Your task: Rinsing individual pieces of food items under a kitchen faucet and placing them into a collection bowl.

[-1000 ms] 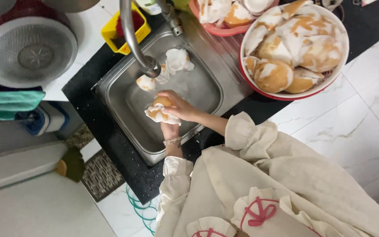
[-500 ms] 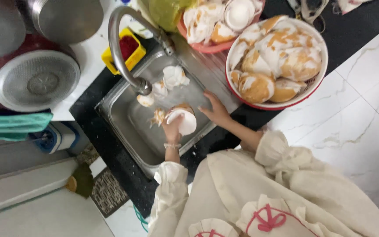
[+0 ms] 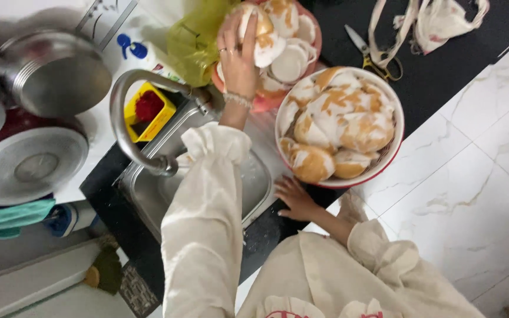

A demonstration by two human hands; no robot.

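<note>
**Reach across the sink to a crowded bowl**

Black countertop runs from the steel sink out to the right, beside pale marble floor. At the far side, the left hand is stretched over the sink with its fingers spread and curled loosely around a white-and-tan coconut piece, which sits at the near-left edge of the pink bowl of similar pieces. Whether that piece is lifted or resting on the pile cannot be told. The right hand lies flat and open on the counter edge, holding nothing, just near the rim of the large white bowl heaped with coconut halves.

Risks, as judged from here: the held piece looks wet and is gripped only lightly, so it could slip into the sink or onto the counter. The pink bowl is piled high, and pressing on its edge could tip it or dislodge a neighbour. The long loose sleeve hangs right beside the curved tap and could snag or soak. Scissors lie well apart.
</note>
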